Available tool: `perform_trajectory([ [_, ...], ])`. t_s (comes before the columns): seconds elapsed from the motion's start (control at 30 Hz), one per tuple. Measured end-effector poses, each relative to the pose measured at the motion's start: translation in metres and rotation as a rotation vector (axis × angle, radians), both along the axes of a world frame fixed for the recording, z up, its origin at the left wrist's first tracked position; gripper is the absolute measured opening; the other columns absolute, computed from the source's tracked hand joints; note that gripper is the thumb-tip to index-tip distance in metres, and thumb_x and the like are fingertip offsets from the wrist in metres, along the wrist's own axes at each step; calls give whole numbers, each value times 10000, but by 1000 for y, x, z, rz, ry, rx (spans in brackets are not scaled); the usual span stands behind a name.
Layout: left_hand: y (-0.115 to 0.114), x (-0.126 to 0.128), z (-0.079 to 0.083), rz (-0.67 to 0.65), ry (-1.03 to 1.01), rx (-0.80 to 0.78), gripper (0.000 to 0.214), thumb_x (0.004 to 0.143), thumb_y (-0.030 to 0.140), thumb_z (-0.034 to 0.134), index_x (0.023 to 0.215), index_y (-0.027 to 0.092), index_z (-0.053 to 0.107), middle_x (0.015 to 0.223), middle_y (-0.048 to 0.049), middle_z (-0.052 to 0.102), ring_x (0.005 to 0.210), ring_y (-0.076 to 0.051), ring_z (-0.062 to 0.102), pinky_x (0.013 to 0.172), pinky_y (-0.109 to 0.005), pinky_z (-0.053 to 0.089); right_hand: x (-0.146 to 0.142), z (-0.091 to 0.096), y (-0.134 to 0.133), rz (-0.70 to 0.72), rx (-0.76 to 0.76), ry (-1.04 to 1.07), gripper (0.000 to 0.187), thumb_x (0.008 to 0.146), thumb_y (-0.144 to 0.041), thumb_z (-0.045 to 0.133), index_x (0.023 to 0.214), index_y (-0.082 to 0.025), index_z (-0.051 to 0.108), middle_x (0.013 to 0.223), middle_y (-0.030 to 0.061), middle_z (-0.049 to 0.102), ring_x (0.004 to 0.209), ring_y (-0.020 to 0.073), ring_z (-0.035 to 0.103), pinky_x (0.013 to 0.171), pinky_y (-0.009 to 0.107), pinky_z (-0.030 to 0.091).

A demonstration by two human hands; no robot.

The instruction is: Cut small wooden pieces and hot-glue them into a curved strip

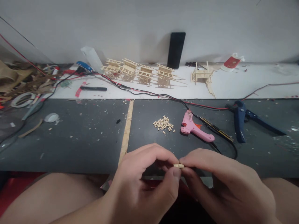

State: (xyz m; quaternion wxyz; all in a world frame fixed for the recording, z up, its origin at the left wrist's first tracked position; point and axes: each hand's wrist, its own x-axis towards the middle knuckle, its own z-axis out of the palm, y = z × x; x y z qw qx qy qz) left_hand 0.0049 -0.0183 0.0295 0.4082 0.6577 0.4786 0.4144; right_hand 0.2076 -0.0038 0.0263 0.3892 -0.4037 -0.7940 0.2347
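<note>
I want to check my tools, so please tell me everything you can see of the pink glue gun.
The pink hot glue gun has a plastic-looking body, a long handle and a small orange part near its middle. It lies on its side on the dark work mat, beside the small wooden pieces. A black cord runs close by. Its nozzle is hard to make out.

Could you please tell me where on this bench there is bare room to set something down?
Bare dark mat lies left of the wooden strip, and between it and the pile of wood blocks. It is crowded around the miniature wooden carts and cardboard scraps.
</note>
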Motion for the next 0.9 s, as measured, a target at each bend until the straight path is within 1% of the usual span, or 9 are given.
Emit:
perform_trajectory([
  [0.07,0,0,-1,-3,7,9,169,944,80,701,911,236,759,823,69,784,735,-75,741,703,-164,580,1,-2,-2,23,-6,3,162,968,-90,687,920,-213,781,751,-76,811,631,23,736,697,51,561],
  [0.23,2,2,1,7,28,14,171,943,81,696,878,228,754,806,63,771,722,-75,725,684,-170,562,3,-6,-3,25,14,2,170,966,-74,681,965,-197,798,775,-50,819,682,35,767,731,61,575],
  [0.43,2,1,2,-4,-11,-67,121,956,131,705,909,229,759,808,49,779,717,-98,742,662,-184,570,4,-6,0,31,32,-12,170,974,-76,679,977,-199,797,773,-48,820,668,41,764,701,78,584],
  [0.53,3,1,3,-8,-4,-92,142,964,136,690,872,224,753,784,43,765,706,-100,720,672,-190,560,3,-6,-1,36,35,5,164,970,-73,681,984,-199,786,795,-42,833,673,44,768,716,82,593],
  [0.7,5,3,4,9,-51,-256,180,967,193,660,811,211,748,727,21,730,651,-118,670,611,-197,539,1,-9,-2,-15,77,-17,140,959,-95,686,1011,-184,781,823,-19,852,692,61,774,716,94,599],
  [0.8,5,4,3,12,-92,-346,172,969,234,685,815,206,756,719,9,725,650,-124,651,602,-193,532,-1,-7,-2,-25,51,-31,146,963,-101,677,961,-204,781,786,-45,833,655,55,754,687,92,585],
  [0.9,2,2,2,-18,-132,-437,204,1021,329,682,885,204,768,754,-11,729,656,-143,656,563,-206,536,-3,-3,-1,-36,36,-26,150,963,-113,683,915,-225,771,760,-68,817,628,49,740,664,88,573],
])
